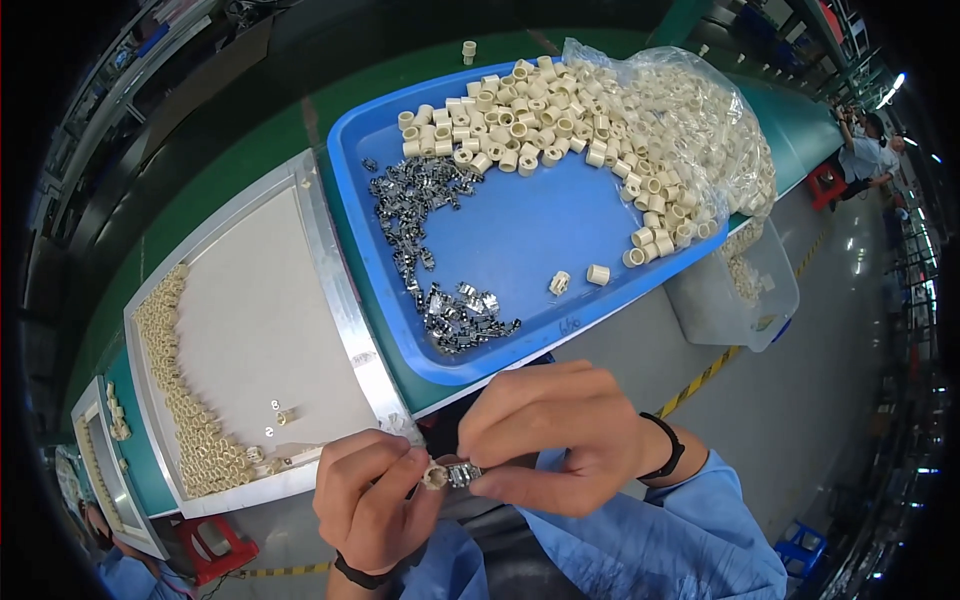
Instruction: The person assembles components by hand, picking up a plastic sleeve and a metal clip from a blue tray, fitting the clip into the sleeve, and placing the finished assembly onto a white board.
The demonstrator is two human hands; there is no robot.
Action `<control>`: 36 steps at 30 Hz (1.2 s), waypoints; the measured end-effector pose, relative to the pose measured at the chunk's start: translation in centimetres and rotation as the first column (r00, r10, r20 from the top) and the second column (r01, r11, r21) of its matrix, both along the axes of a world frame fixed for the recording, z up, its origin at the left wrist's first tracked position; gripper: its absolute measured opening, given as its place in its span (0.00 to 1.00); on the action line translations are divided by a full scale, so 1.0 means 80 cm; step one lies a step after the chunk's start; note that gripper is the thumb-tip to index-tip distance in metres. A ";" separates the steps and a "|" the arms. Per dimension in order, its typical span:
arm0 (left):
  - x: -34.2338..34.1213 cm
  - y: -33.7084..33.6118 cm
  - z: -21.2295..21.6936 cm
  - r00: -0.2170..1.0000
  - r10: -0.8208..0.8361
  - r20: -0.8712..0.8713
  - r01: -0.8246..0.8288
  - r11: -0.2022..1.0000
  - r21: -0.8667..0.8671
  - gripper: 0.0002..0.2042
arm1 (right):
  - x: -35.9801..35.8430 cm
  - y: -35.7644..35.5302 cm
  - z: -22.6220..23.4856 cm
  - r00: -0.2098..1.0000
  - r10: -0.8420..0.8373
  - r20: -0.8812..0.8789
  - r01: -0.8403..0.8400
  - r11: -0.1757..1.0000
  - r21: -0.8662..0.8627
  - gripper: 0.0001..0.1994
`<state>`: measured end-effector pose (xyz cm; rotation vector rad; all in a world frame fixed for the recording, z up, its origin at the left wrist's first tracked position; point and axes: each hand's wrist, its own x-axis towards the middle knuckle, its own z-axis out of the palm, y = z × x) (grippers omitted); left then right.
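Observation:
My left hand (372,500) pinches a small cream plastic sleeve (434,477) with its open end turned to the right. Close beside that end, my right hand (555,440) grips a shiny metal clip (461,474) between thumb and fingers. The two pieces meet or nearly meet; I cannot tell whether the clip has entered the sleeve. Beyond my hands lies a blue tray (560,215). Several cream sleeves (510,115) are heaped along its far and right sides, and metal clips (415,215) pile up along its left side. Two loose sleeves (598,275) lie near its front edge.
A clear plastic bag (700,110) of sleeves covers the tray's far right corner. On the left, a metal-framed board (350,310) carries rows of cream pieces (185,390). A translucent bin (735,300) stands right of the tray. Red stool (215,550) at lower left; a person (865,150) sits far right.

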<state>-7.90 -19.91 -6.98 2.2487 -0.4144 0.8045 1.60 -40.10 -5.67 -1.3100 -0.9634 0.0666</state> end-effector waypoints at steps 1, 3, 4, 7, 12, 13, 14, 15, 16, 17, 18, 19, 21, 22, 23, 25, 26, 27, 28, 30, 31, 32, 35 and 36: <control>-0.001 -0.001 0.000 1.000 -0.001 -0.002 0.001 1.000 -0.003 0.22 | -0.002 -0.001 0.001 1.000 -0.020 0.018 0.020 1.000 -0.005 0.11; -0.004 -0.003 0.000 1.000 -0.003 0.003 0.003 1.000 0.008 0.22 | -0.007 0.000 0.002 0.999 -0.038 0.034 0.039 0.999 -0.012 0.11; -0.005 -0.004 0.000 1.000 -0.003 0.006 0.002 1.000 0.013 0.22 | -0.010 0.001 0.003 0.997 -0.060 0.054 0.061 0.998 -0.024 0.09; -0.006 -0.004 0.001 1.000 0.013 0.012 -0.013 0.999 0.031 0.22 | -0.012 0.008 0.005 0.990 -0.100 0.101 0.105 0.993 -0.044 0.07; -0.011 -0.003 0.000 1.000 0.025 0.001 -0.025 0.999 0.043 0.21 | -0.010 0.011 0.003 0.977 -0.131 0.167 0.139 0.989 -0.042 0.08; -0.011 -0.003 0.000 1.000 0.026 0.001 -0.026 0.999 0.044 0.21 | -0.009 0.011 0.003 0.972 -0.131 0.195 0.144 0.988 -0.055 0.09; -0.009 -0.004 0.000 0.999 0.035 0.016 -0.036 0.999 0.040 0.22 | -0.008 0.010 0.003 0.966 -0.131 0.222 0.149 0.987 -0.068 0.10; -0.007 -0.005 0.000 0.999 0.044 0.031 -0.045 0.998 0.036 0.22 | -0.009 0.010 0.003 0.966 -0.131 0.223 0.150 0.986 -0.068 0.10; -0.006 -0.006 -0.001 0.998 0.052 0.046 -0.053 0.998 0.032 0.22 | -0.010 0.009 0.002 0.963 -0.134 0.234 0.156 0.985 -0.077 0.10; -0.006 -0.007 -0.001 0.998 0.050 0.046 -0.051 0.998 0.031 0.22 | -0.011 0.009 0.002 0.960 -0.138 0.245 0.163 0.983 -0.087 0.10; -0.005 -0.008 -0.002 0.997 0.047 0.054 -0.049 0.998 0.034 0.21 | -0.012 0.008 0.002 0.956 -0.142 0.256 0.172 0.980 -0.097 0.10; -0.005 -0.009 -0.002 0.997 0.043 0.062 -0.045 0.998 0.036 0.20 | -0.015 0.007 0.002 0.955 -0.146 0.257 0.176 0.979 -0.099 0.10; -0.001 -0.012 -0.004 0.997 0.025 0.075 -0.028 0.999 0.032 0.20 | -0.022 0.005 0.004 0.894 -0.226 0.387 0.303 0.942 -0.148 0.10; -0.001 -0.010 -0.007 0.997 0.033 0.064 -0.034 0.999 0.026 0.19 | -0.023 0.004 0.005 0.854 -0.260 0.451 0.367 0.915 -0.167 0.09; 0.000 -0.008 -0.010 0.998 0.039 0.053 -0.041 0.999 0.020 0.19 | -0.023 0.005 0.003 0.849 -0.267 0.456 0.378 0.910 -0.171 0.09; 0.000 -0.009 -0.014 0.998 0.041 0.042 -0.042 0.999 0.011 0.18 | -0.021 0.013 -0.011 0.846 -0.273 0.457 0.363 0.924 -0.120 0.09; -0.001 -0.009 -0.017 0.998 0.033 0.046 -0.034 0.999 0.009 0.18 | -0.021 0.016 -0.014 0.847 -0.273 0.455 0.350 0.932 -0.092 0.08; -0.002 -0.010 -0.018 0.998 0.028 0.049 -0.028 1.000 0.008 0.18 | -0.021 0.014 -0.014 0.848 -0.275 0.454 0.351 0.932 -0.092 0.08; -0.003 -0.011 -0.019 0.998 0.024 0.051 -0.024 1.000 0.009 0.18 | -0.021 0.009 -0.012 0.855 -0.287 0.433 0.358 0.929 -0.091 0.08; 0.001 -0.015 -0.018 0.998 0.023 0.058 -0.024 0.999 0.027 0.18 | -0.021 0.001 -0.008 0.869 -0.307 0.389 0.367 0.926 -0.089 0.07; 0.004 -0.017 -0.017 0.998 0.020 0.067 -0.023 0.999 0.043 0.18 | -0.021 0.000 -0.007 0.871 -0.304 0.386 0.363 0.927 -0.088 0.07; 0.005 -0.018 -0.017 0.997 0.016 0.077 -0.021 0.998 0.058 0.18 | -0.021 -0.001 -0.006 0.886 -0.299 0.354 0.352 0.931 -0.097 0.07; 0.002 -0.013 -0.019 0.998 0.017 0.055 -0.019 0.999 0.044 0.18 | -0.023 -0.001 -0.005 0.913 -0.289 0.290 0.332 0.937 -0.112 0.07; 0.002 -0.012 -0.020 0.999 0.013 0.044 -0.015 0.999 0.036 0.18 | -0.023 -0.001 -0.005 0.911 -0.284 0.299 0.328 0.939 -0.107 0.07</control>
